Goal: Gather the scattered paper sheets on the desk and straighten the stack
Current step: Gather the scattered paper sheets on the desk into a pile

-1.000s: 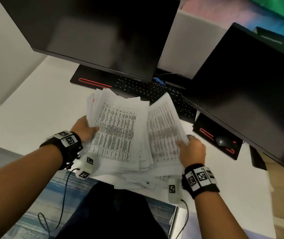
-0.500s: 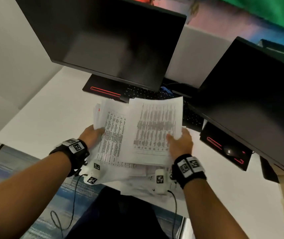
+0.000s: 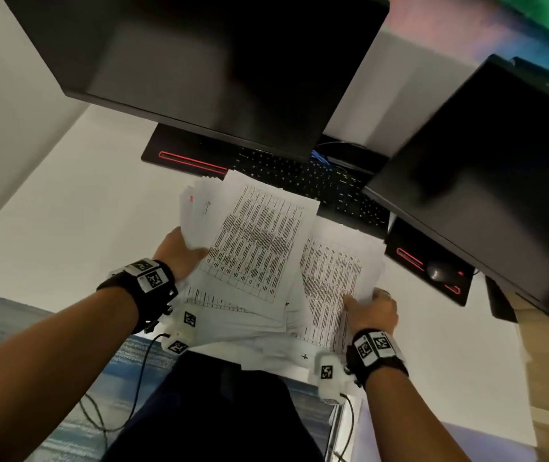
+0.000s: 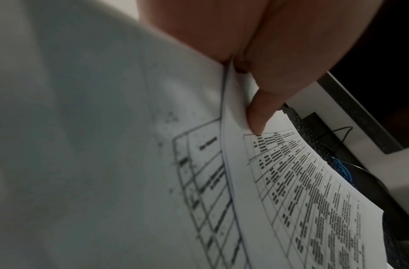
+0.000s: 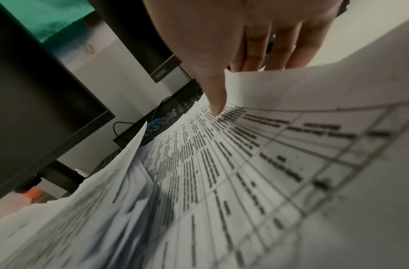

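Left hand [image 3: 179,251] and right hand [image 3: 371,311] each pinching fanned paper sheets [image 3: 259,248] above the table [image 3: 66,221], keyboard [image 3: 316,185] at 12 o'clock.

Both forearms were bare, without sleeves. A black strap circled each wrist, the left wristband [image 3: 143,288] and the right wristband [image 3: 378,351] alike topped by white blocks printed with black square markers. A white camera housing [image 3: 183,331] with similar markers hung beneath each wrist, trailing a thin black cable [image 3: 139,371]. Dark trousers [image 3: 219,411] showed below.

Matt printed paper sheets [image 3: 259,241]; matt desk [image 3: 66,228]
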The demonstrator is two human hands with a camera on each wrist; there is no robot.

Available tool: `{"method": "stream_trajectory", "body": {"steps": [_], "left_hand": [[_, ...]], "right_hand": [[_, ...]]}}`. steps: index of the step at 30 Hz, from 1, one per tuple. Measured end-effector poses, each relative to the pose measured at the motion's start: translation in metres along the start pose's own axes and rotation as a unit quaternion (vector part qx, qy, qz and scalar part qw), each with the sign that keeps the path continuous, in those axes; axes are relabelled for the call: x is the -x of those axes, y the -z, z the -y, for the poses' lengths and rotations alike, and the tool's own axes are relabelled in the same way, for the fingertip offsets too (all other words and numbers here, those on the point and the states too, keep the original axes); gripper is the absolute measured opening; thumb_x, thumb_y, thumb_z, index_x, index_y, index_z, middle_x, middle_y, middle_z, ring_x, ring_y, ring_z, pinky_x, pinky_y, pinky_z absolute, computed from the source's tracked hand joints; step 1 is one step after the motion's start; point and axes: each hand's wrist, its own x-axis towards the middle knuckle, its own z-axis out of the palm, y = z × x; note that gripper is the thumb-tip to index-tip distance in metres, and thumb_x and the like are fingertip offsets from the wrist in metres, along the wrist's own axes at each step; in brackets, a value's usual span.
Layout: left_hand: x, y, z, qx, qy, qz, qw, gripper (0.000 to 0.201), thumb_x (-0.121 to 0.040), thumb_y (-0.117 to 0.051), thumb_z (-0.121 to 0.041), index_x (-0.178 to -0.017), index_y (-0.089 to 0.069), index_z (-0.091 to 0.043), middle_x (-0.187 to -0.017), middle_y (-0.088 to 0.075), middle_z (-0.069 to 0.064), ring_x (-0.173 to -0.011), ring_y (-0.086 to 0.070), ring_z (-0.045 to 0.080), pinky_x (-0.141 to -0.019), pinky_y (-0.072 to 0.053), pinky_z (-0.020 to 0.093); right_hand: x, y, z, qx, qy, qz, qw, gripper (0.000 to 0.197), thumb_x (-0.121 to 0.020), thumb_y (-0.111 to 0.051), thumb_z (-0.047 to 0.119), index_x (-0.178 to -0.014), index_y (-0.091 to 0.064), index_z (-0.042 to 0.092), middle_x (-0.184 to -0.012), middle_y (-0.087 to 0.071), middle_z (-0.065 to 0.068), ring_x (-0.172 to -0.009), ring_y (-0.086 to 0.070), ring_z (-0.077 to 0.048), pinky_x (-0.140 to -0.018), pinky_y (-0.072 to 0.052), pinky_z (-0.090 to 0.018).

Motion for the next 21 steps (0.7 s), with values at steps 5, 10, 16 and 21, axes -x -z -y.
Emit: {"method": "stream_trajectory", "body": {"steps": [5, 10, 16, 21], "left_hand": [[-0.009, 0.000, 0.007, 0.028, 0.021, 0.006, 0.999, 0.041, -0.089, -0.067, -0.015, -0.127, -0.057, -0.005, -0.114, -0.066, 0.014, -0.101, -0.059, 0.029, -0.083, -0.044, 0.035], [-0.012, 0.002, 0.010, 0.025, 0.031, 0.006, 0.999, 0.049, -0.089, -0.069, -0.017, -0.134, -0.053, -0.004, -0.125, -0.064, 0.016, -0.116, -0.059, 0.036, -0.087, -0.044, 0.036], [-0.016, 0.007, 0.014, 0.009, 0.034, 0.007, 0.999, 0.038, -0.090, -0.067, -0.017, -0.124, -0.057, -0.006, -0.112, -0.067, 0.015, -0.104, -0.062, 0.036, -0.082, -0.046, 0.038], [-0.017, 0.005, 0.015, -0.003, 0.031, 0.000, 1.000, 0.044, -0.088, -0.069, -0.020, -0.128, -0.056, -0.006, -0.116, -0.066, 0.014, -0.106, -0.061, 0.034, -0.083, -0.045, 0.037]], "right_hand": [[0.003, 0.010, 0.013, -0.056, -0.027, 0.022, 0.998, 0.054, -0.081, -0.080, 0.027, -0.124, -0.059, 0.003, -0.121, -0.066, -0.013, -0.115, -0.061, -0.035, -0.094, -0.050, -0.038], [0.013, 0.050, 0.033, -0.075, 0.052, -0.028, 0.995, 0.021, -0.089, -0.065, 0.013, -0.109, -0.065, 0.007, -0.103, -0.070, -0.014, -0.102, -0.066, -0.035, -0.090, -0.053, -0.038], [0.042, 0.137, 0.080, -0.088, 0.243, -0.157, 0.953, 0.013, -0.093, -0.064, 0.015, -0.105, -0.065, 0.010, -0.101, -0.069, -0.010, -0.098, -0.066, -0.028, -0.087, -0.055, -0.038], [0.041, 0.187, 0.103, -0.197, 0.275, -0.199, 0.920, 0.022, -0.087, -0.069, 0.019, -0.106, -0.069, 0.008, -0.095, -0.069, -0.002, -0.086, -0.067, -0.017, -0.076, -0.056, -0.028]]}}
